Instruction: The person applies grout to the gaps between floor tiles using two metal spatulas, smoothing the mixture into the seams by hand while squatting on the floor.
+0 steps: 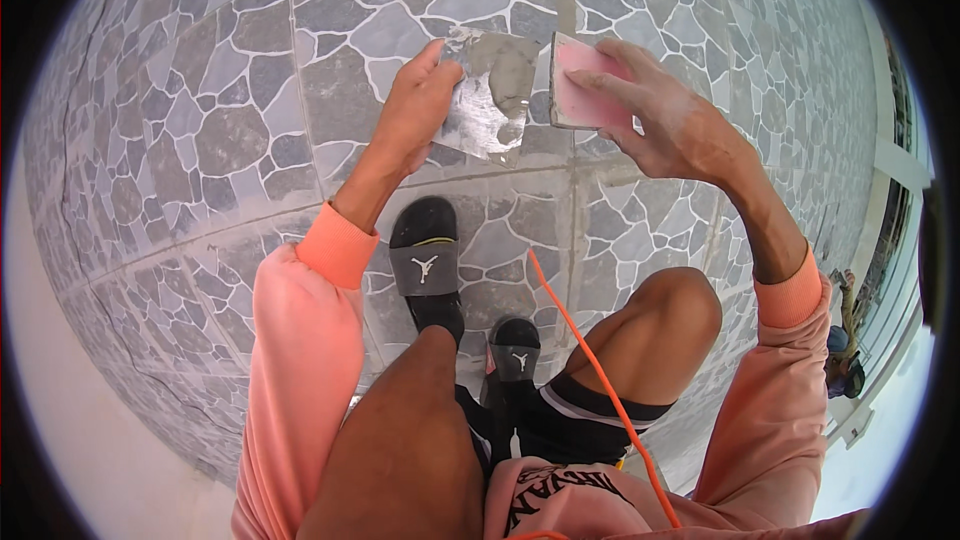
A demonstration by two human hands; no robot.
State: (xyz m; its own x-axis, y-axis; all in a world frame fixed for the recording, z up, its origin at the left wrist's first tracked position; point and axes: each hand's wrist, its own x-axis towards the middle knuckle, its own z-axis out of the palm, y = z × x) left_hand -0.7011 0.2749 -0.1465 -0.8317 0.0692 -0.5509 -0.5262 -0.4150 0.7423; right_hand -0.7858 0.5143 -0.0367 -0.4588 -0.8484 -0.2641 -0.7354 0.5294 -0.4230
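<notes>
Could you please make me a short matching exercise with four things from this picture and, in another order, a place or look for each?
Things:
1. metal plate
2. pink-faced block
3. orange cord
4. slide sandals

Places and looks:
A. dark, with a pale emblem
B. in the left hand, smeared with grey paste
C. long and thin, crossing in front of the shorts
D. in the right hand

Right pairs: 1-B, 2-D, 3-C, 4-A

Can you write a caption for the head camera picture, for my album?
Left hand holds a metal plate smeared with grey paste; right hand holds a pink pad over stone-patterned tiles.
</notes>
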